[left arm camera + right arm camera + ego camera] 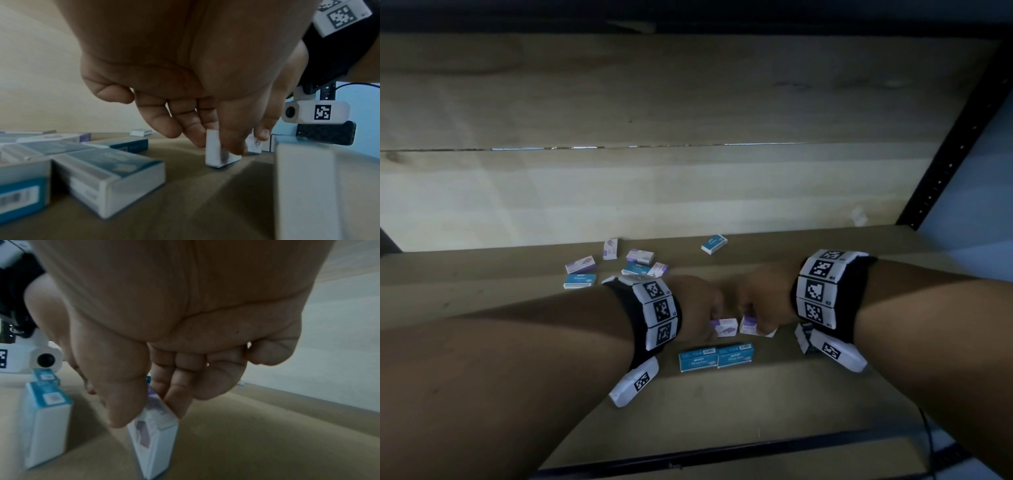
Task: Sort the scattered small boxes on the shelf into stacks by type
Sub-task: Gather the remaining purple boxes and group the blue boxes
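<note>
**Two purple boxes coming together at the front of the shelf**

At the far left of the shelf (482, 291), a loose scatter of boxes (616, 263), purple and blue mixed, lies toward the back wall, still unsorted. Just right of it the left hand (697, 301) pinches a purple box (725, 327) between thumb and fingertips, the box resting on the shelf. In front of both hands, two blue boxes (715, 356) sit side by side, touching, as the start of the blue group. Next, the right hand (760, 301) pinches a second purple box (751, 325), held on edge just beside the first. Farthest right, one blue box (714, 244) lies alone near the back.

The step in hand looks like founding the purple group. The next move calls for laying one purple box flat and setting the other squarely on it, edges aligned, then letting go without nudging the blue pair.
</note>
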